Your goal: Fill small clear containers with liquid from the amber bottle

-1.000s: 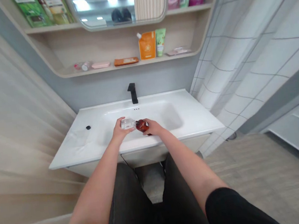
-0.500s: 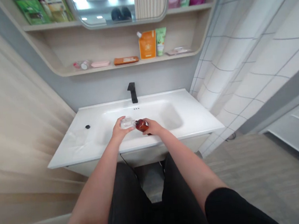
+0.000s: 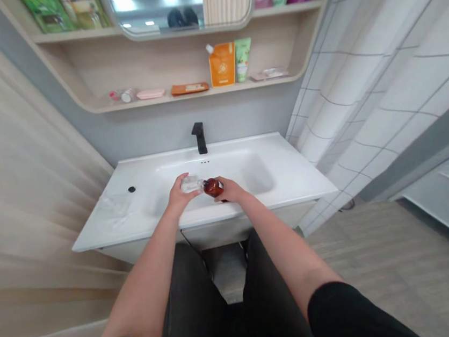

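Over the white sink basin point(image 3: 253, 170), my left hand point(image 3: 177, 194) is closed around a clear bottle point(image 3: 190, 183), which is tipped on its side with its neck to the right. My right hand point(image 3: 230, 189) grips a reddish-brown bottle point(image 3: 212, 187), tilted so that its neck points left. The two bottle mouths meet or nearly meet between my hands; whether liquid is passing cannot be made out. On the counter to the left lie a small black cap point(image 3: 132, 189) and a clear plastic bag or sheet point(image 3: 115, 205).
A black faucet point(image 3: 200, 137) rises behind the basin. Above it, a shelf point(image 3: 152, 102) bears an orange pouch point(image 3: 223, 65), a green tube point(image 3: 243, 60), an orange flat packet point(image 3: 189, 88) and a pink bar-shaped item point(image 3: 151, 93). A mirror point(image 3: 181, 5) hangs higher up.
Both hands and the two bottles hold nearly the same pose. Only the camera view has shifted very slightly.
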Tool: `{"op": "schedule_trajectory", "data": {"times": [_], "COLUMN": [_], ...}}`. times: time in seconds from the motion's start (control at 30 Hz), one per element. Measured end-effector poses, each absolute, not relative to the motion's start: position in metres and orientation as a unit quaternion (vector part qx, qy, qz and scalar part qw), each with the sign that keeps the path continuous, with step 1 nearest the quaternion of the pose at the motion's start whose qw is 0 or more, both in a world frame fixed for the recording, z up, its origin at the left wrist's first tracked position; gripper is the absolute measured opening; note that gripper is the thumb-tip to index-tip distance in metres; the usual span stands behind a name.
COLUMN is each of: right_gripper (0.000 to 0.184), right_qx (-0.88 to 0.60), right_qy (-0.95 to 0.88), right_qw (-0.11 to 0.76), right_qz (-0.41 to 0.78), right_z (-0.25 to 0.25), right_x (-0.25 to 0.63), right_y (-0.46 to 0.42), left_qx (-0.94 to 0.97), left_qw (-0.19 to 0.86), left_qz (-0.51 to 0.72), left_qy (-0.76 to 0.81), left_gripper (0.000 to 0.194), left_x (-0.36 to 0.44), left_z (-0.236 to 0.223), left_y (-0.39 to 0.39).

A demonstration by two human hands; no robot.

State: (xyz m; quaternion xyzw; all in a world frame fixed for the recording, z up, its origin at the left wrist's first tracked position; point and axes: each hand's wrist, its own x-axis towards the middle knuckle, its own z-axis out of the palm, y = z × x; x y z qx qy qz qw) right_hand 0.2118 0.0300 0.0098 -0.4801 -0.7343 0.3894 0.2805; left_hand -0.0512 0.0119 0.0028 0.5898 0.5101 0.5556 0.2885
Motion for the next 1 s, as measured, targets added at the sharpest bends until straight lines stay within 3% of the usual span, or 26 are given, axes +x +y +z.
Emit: {"op": "schedule_trajectory", "data": {"times": [1.0], "right_gripper": [0.083], "right_qx": [-0.481], "right_qy": [-0.739], "right_qw": [0.276], "right_qz": [0.382], "right_z": [0.0123], "right_x": [0.2125], "right_y": [0.029], "left_qx": [0.594], "left_qw": [0.291], "left_qz": [0.553], "left_qy": [0.507], "left_gripper": [0.088], "left_x": [-0.0495], "left_z": [0.0066], "left_y": [0.0089]}}
